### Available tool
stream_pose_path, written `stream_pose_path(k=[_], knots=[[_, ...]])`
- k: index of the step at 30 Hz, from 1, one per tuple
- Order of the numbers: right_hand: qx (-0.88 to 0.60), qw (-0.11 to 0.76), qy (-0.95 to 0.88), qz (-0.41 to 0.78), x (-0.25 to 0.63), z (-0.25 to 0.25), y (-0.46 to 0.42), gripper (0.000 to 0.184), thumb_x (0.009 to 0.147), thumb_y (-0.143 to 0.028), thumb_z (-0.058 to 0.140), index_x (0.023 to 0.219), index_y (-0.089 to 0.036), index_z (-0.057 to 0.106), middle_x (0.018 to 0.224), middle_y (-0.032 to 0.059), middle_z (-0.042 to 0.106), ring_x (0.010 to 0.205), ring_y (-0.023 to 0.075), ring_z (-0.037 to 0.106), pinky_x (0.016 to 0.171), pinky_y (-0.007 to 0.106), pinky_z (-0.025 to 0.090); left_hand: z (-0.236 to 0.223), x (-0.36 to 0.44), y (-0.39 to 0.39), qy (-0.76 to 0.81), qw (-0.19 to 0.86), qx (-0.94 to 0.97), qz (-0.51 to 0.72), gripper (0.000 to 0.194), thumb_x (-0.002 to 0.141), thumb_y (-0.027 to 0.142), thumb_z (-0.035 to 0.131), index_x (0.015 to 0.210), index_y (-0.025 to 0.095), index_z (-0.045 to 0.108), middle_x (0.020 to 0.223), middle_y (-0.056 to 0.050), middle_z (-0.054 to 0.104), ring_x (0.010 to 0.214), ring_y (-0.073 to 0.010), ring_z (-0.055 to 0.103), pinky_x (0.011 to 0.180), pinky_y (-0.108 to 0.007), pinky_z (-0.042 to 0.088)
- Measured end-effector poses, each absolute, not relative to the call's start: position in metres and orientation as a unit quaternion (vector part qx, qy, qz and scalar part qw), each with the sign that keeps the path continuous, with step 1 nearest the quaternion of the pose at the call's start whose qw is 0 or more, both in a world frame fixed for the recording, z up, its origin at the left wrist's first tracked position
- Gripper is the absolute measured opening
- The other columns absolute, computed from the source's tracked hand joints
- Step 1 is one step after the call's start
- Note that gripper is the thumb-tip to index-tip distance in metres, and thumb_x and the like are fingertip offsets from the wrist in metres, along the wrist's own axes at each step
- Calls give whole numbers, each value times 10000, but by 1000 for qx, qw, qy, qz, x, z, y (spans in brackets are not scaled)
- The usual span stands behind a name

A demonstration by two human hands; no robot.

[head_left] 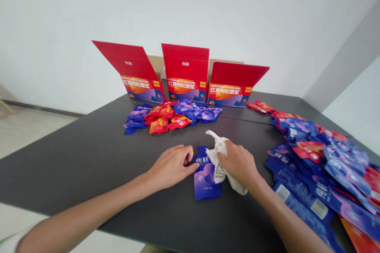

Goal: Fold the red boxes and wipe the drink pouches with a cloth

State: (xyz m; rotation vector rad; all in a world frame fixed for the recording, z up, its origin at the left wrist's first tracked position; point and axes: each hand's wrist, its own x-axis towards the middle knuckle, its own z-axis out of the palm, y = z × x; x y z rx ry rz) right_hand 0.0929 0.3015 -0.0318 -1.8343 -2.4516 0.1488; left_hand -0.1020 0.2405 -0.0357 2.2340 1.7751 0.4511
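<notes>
A blue pouch [204,180] lies flat on the dark table [89,154] in front of me. My left hand [172,166] rests with curled fingers on the pouch's left edge, pinning it down. My right hand [237,162] is closed on a crumpled white cloth [218,152], which presses against the pouch's right side. Part of the pouch is hidden under the cloth.
Three open red boxes [185,77] stand at the table's far side, with a heap of blue and red pouches [172,116] before them. A larger spread of blue and red pouches [320,166] covers the table's right side. A white wall rises behind.
</notes>
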Motion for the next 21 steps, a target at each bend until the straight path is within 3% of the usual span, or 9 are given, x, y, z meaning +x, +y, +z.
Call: stream_pose_path(k=[1,3,5,8,14,18,21], knots=[[-601,45,-796,55,96,-30,304,295,826,-401,404,989,-191,532,867,108,653,810,267,630,650,318,405,-32,-104,242,573,131,789,178,345,828,472,475,1021,202,567,962,-48,624,891,-199,575,769,-301,428],[-606,57,-791,67,99,-28,307,307,830,-410,397,1002,-195,534,882,107,652,822,260,626,650,307,393,-28,-107,245,479,169,842,180,587,788,500,541,1289,227,405,1308,-94,456,1189,-238,433,954,-352,367],[-606,63,-789,78,101,-26,308,310,829,-411,401,1012,-200,536,897,102,652,833,254,621,647,295,382,-25,-109,248,405,209,881,127,786,690,560,629,1359,280,325,1450,-82,273,1318,-286,266,1042,-412,277],[-606,68,-788,85,103,-25,310,314,826,-413,407,1023,-208,540,900,91,655,839,249,617,640,285,369,-26,-108,253,372,209,901,84,801,602,589,685,1303,314,414,1438,-67,305,1305,-325,283,1053,-456,242],[-609,101,-782,79,107,-21,312,369,827,-418,415,1116,-211,511,940,90,656,873,248,607,651,279,357,-38,-101,254,410,150,890,130,763,565,643,669,1138,174,488,1345,-137,399,1201,-309,402,1008,-396,295],[-610,97,-782,82,108,-18,312,387,829,-422,420,1144,-212,500,942,87,655,862,239,607,643,273,353,-40,-111,252,452,131,873,128,881,534,662,673,1233,189,421,1232,-115,476,1115,-301,457,968,-401,315],[-607,86,-785,83,105,-19,310,348,821,-424,426,1080,-211,524,925,85,654,837,237,612,630,273,353,-35,-123,249,461,149,867,113,775,587,602,682,1216,212,453,1182,-75,490,1105,-275,460,949,-363,338]])
